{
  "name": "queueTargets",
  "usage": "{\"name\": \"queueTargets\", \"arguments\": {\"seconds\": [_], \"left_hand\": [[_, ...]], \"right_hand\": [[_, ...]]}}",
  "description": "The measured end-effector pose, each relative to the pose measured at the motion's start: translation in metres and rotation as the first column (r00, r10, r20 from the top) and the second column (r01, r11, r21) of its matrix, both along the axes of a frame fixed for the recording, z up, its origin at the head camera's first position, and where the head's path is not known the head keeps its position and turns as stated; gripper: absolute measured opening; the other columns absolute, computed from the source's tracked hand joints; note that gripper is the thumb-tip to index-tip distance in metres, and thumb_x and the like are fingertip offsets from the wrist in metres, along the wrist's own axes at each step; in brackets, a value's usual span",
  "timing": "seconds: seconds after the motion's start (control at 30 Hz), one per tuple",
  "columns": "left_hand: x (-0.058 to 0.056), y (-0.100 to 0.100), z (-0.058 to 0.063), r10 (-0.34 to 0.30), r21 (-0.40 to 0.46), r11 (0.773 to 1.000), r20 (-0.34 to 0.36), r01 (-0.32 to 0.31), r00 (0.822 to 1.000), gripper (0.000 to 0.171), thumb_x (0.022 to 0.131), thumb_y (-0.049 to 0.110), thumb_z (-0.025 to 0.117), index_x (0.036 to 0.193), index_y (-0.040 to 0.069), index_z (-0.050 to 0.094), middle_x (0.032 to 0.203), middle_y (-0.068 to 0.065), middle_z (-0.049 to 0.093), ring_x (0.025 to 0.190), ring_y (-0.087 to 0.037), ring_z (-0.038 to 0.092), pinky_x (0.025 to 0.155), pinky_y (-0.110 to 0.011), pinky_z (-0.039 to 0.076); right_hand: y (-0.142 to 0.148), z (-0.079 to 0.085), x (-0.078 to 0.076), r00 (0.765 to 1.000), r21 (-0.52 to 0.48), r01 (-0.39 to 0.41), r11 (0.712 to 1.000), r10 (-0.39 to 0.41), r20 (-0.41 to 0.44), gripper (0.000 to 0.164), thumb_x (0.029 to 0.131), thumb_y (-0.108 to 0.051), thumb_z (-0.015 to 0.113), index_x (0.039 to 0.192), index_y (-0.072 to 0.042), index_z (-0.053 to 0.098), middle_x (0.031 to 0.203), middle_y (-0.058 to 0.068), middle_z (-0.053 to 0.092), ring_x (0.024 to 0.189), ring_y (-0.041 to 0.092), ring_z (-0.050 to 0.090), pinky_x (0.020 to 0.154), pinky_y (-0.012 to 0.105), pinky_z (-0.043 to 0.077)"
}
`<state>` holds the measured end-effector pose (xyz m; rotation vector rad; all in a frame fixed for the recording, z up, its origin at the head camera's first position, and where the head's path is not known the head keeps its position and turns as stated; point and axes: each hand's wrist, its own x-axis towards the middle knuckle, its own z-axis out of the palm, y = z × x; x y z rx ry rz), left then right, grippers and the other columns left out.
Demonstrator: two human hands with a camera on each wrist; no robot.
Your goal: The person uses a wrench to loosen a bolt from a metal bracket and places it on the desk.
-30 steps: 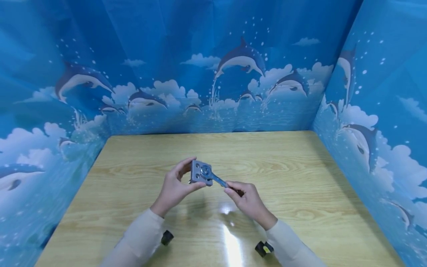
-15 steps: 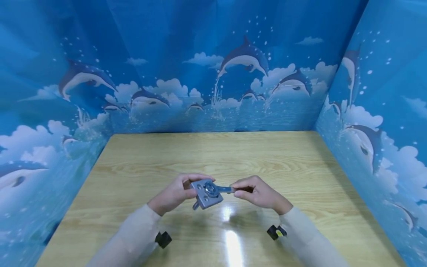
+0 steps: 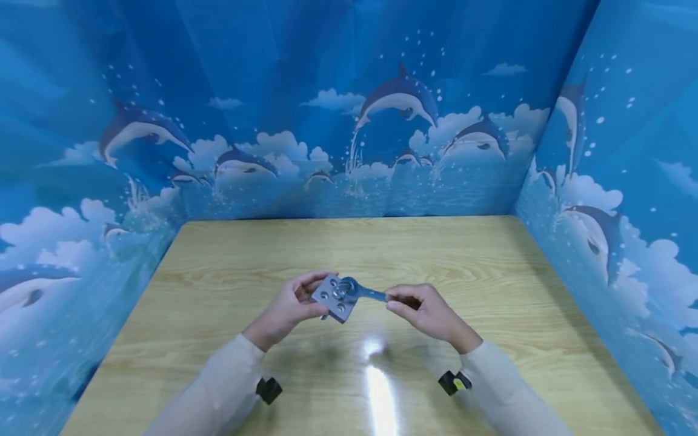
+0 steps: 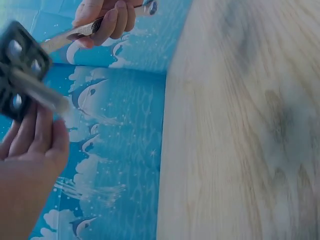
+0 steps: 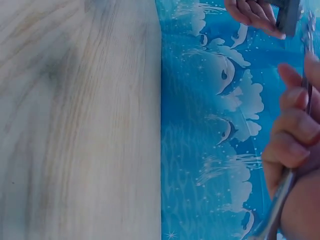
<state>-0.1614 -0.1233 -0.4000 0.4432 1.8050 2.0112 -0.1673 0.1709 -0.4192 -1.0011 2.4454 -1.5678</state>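
My left hand (image 3: pixel 288 310) grips a square grey metal plate (image 3: pixel 329 298) with several holes, thumb along its near edge. A bolt (image 4: pixel 42 93) passes through the plate; its shank sticks out from the back in the left wrist view. In my right hand (image 3: pixel 432 312) is a combination wrench (image 3: pixel 372 293), pinched near the middle of its shaft. Its ring end lies at the bolt's head on the front of the plate, tilted; whether it is seated around the head I cannot tell. The wrench's other end (image 5: pixel 281 202) runs back under the right palm.
Both hands are raised above a wood-grain table (image 3: pixel 245 254). Blue dolphin-print curtains (image 3: pixel 283 79) stand at its back and sides. Small black devices (image 3: pixel 269 390) are strapped at both wrists.
The plate first came lower and tilted flatter, then rose a little and turned. My right hand moved rightward with the wrench, whose ring end now looks shifted toward the bolt head's far side.
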Motion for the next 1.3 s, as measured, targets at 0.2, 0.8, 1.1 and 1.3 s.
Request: {"name": "queueTargets", "arguments": {"seconds": [0.2, 0.8, 1.1, 1.3], "left_hand": [[-0.001, 0.005, -0.001, 0.255, -0.116, 0.957, -0.099, -0.266, 0.962, 0.081, 0.068, 0.009, 0.085, 0.138, 0.006, 0.045, 0.136, -0.012, 0.053, 0.124, -0.024, 0.051, 0.107, -0.026, 0.042], [0.01, 0.031, -0.017, 0.443, -0.01, 0.876, -0.383, -0.483, 0.811, 0.083, 0.06, 0.006, 0.089, 0.129, 0.001, 0.045, 0.126, -0.009, 0.058, 0.113, -0.021, 0.057, 0.107, -0.022, 0.042], [0.015, 0.039, -0.015, 0.483, -0.006, 0.815, -0.545, -0.579, 0.685, 0.081, 0.058, 0.005, 0.089, 0.126, -0.005, 0.046, 0.124, -0.013, 0.058, 0.114, -0.022, 0.056, 0.104, -0.026, 0.045], [0.012, 0.038, -0.025, 0.49, 0.014, 0.794, -0.607, -0.608, 0.625, 0.081, 0.057, 0.004, 0.09, 0.125, -0.002, 0.048, 0.125, -0.014, 0.059, 0.113, -0.022, 0.056, 0.099, -0.019, 0.047]], "right_hand": [[0.001, -0.009, 0.004, 0.98, -0.026, 0.199, 0.98, -0.198, 0.013, 0.009, 0.095, -0.014, 0.061, 0.097, -0.013, 0.069, 0.065, 0.0, 0.053, 0.051, 0.003, 0.037, 0.04, 0.019, 0.033], [-0.022, 0.007, 0.032, 0.978, -0.07, 0.204, 0.976, -0.206, -0.022, 0.012, 0.09, 0.003, 0.06, 0.099, 0.004, 0.069, 0.065, 0.002, 0.057, 0.053, -0.002, 0.04, 0.04, 0.017, 0.038], [-0.027, -0.011, 0.029, 0.977, -0.107, 0.213, 0.971, -0.215, -0.005, 0.013, 0.09, 0.001, 0.062, 0.1, 0.004, 0.069, 0.066, 0.006, 0.059, 0.053, -0.003, 0.041, 0.04, 0.016, 0.037], [-0.025, -0.036, 0.021, 0.978, -0.129, 0.208, 0.969, -0.208, 0.012, 0.014, 0.091, -0.005, 0.063, 0.103, 0.0, 0.07, 0.068, 0.004, 0.06, 0.052, -0.001, 0.043, 0.039, 0.017, 0.039]]}}
